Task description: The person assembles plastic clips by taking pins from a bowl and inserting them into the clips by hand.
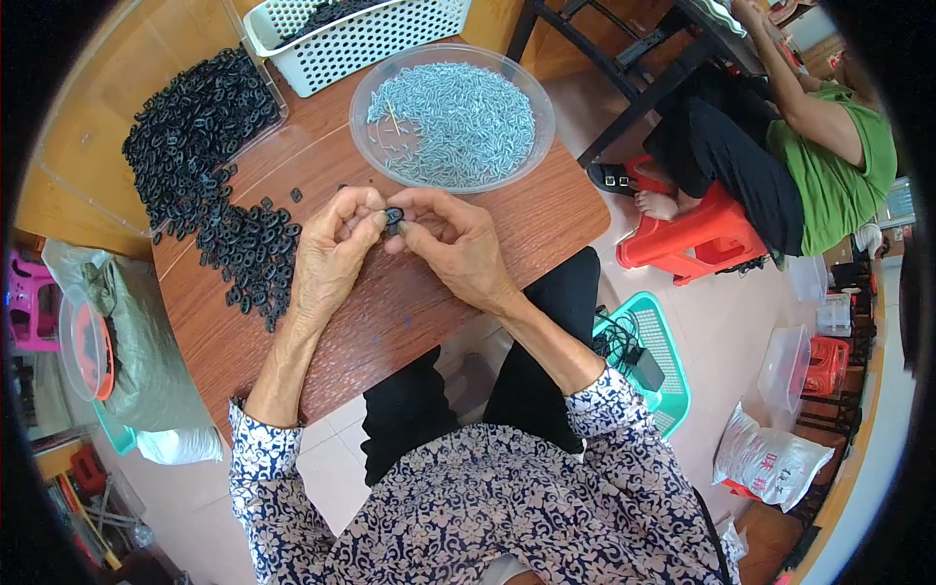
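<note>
Over the wooden table, my left hand (336, 244) and my right hand (453, 242) meet with thumbs and fingertips pinched together. Between them is a small black oval part with openings (393, 216), gripped from both sides. Whether a pin sits in it is too small to tell. To the left of my left hand lies a heap of similar black oval parts (252, 244), spreading up to a bigger pile (200, 122). Beyond my hands stands a round clear tub (363, 156) full of small light-blue pins (463, 122), with a thin yellowish stick (392, 115) among them.
A white perforated basket (361, 51) with black parts stands at the table's far edge. To the right, a person in a green top (838, 161) sits on a red stool (687, 234). A teal basket (673, 361) with cables is on the floor by my right arm; a sack (161, 361) stands left.
</note>
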`<state>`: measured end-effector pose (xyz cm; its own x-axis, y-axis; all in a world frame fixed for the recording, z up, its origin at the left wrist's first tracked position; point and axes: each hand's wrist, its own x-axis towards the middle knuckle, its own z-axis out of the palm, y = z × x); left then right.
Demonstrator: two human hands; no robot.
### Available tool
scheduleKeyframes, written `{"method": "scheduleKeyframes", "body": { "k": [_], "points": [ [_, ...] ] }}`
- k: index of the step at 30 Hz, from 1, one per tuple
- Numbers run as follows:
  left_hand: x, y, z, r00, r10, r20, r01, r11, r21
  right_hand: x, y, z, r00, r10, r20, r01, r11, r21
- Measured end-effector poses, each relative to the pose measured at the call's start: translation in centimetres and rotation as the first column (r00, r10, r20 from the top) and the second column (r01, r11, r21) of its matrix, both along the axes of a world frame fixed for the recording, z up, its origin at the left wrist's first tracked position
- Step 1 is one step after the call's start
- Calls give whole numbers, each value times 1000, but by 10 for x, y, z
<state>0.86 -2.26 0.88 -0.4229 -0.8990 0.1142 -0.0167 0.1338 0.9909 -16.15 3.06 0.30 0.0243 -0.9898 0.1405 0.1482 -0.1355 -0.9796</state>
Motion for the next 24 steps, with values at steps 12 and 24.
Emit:
{"method": "scheduleKeyframes", "body": {
  "k": [12, 24],
  "points": [
    [1, 4, 9, 974, -84, 210, 102, 992, -77, 4, -1, -3, 992, -14, 126, 16, 1000, -19],
    [3, 0, 4, 973, -53, 224, 78, 992, -101, 5, 1, 1, 998, -26, -60, 23, 998, -51]
  ]
}}
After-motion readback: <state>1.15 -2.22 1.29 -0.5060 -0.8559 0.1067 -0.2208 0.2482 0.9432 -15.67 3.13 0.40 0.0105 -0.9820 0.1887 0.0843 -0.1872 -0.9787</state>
